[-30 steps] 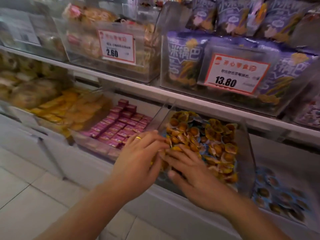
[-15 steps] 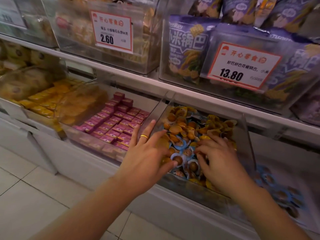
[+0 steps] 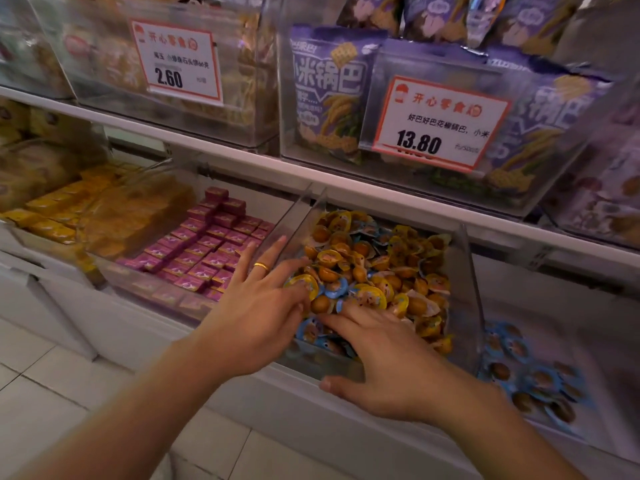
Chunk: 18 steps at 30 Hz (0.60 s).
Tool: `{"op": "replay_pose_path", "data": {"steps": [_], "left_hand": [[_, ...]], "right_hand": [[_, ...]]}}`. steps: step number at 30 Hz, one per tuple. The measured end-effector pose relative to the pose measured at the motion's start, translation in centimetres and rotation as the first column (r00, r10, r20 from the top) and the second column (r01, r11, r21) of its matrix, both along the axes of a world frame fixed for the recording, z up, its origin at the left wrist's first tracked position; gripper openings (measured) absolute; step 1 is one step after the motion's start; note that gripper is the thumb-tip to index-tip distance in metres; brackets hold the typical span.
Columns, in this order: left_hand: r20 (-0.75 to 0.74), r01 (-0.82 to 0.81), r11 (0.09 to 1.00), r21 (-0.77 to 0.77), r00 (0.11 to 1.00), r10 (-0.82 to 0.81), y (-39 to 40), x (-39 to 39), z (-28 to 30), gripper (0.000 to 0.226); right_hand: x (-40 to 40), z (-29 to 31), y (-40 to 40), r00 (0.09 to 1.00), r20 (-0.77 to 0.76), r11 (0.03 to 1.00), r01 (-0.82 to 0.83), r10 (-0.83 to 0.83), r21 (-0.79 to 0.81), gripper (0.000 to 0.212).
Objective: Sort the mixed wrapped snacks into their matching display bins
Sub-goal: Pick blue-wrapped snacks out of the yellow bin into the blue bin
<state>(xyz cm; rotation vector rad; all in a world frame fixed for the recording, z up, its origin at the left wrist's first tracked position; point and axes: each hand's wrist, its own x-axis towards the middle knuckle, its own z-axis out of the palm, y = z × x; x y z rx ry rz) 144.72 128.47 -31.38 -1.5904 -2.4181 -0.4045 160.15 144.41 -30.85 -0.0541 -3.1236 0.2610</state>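
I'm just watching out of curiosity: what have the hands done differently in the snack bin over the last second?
The right hand drew back from the middle of the yellow snacks to the bin's front edge, lying flat. The left hand spread open at the bin's left side, fingers on blue-wrapped snacks. Neither clearly grips anything. The pink boxes stayed put.
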Motion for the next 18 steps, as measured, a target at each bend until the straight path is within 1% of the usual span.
{"op": "replay_pose_path", "data": {"steps": [2, 4, 6, 8, 11, 14, 16, 18], "left_hand": [[-0.006, -0.016, 0.999, -0.044, 1.0, 0.015, -0.2, 0.2, 0.2, 0.046], [-0.033, -0.028, 0.992, -0.12, 0.999, 0.024, -0.2, 0.5, 0.3, 0.053], [-0.04, -0.035, 0.983, -0.182, 0.999, 0.028, -0.1, 0.8, 0.4, 0.057], [-0.048, -0.057, 0.976, -0.211, 0.998, 0.048, -0.1, 1.1, 0.5, 0.057], [0.002, -0.086, 0.974, -0.207, 0.996, 0.089, 0.1, 1.8, 0.5, 0.052], [0.098, -0.084, 0.985, -0.153, 0.99, 0.1, 0.1, 1.8, 0.7, 0.041], [0.19, -0.058, 0.993, -0.102, 0.979, 0.077, 0.0, 1.5, 0.7, 0.026], [0.249, -0.057, 0.995, -0.076, 0.966, 0.074, 0.0, 1.5, 0.7, 0.018]], "right_hand": [[0.0, -0.2, -0.1, 0.999, -0.046, 1.0, 0.007, -0.006, 0.017, 0.061], [-0.2, -0.2, -0.1, 0.997, -0.072, 0.999, 0.021, -0.023, -0.032, 0.043], [-0.5, -0.3, 0.0, 0.996, -0.08, 0.997, 0.025, -0.031, -0.075, 0.036], [-0.6, -0.4, 0.1, 0.997, -0.072, 0.993, 0.03, -0.038, -0.111, 0.038], [-0.7, -0.5, 0.2, 0.997, -0.058, 0.981, 0.044, -0.055, -0.188, 0.045], [-0.9, -0.1, 0.3, 0.997, -0.042, 0.943, 0.054, -0.071, -0.329, 0.039], [-0.8, 0.4, 0.7, 0.998, -0.01, 0.89, 0.056, -0.068, -0.453, 0.031], [-0.4, 1.0, 1.5, 0.998, 0.037, 0.815, 0.064, -0.052, -0.575, 0.027]]}}
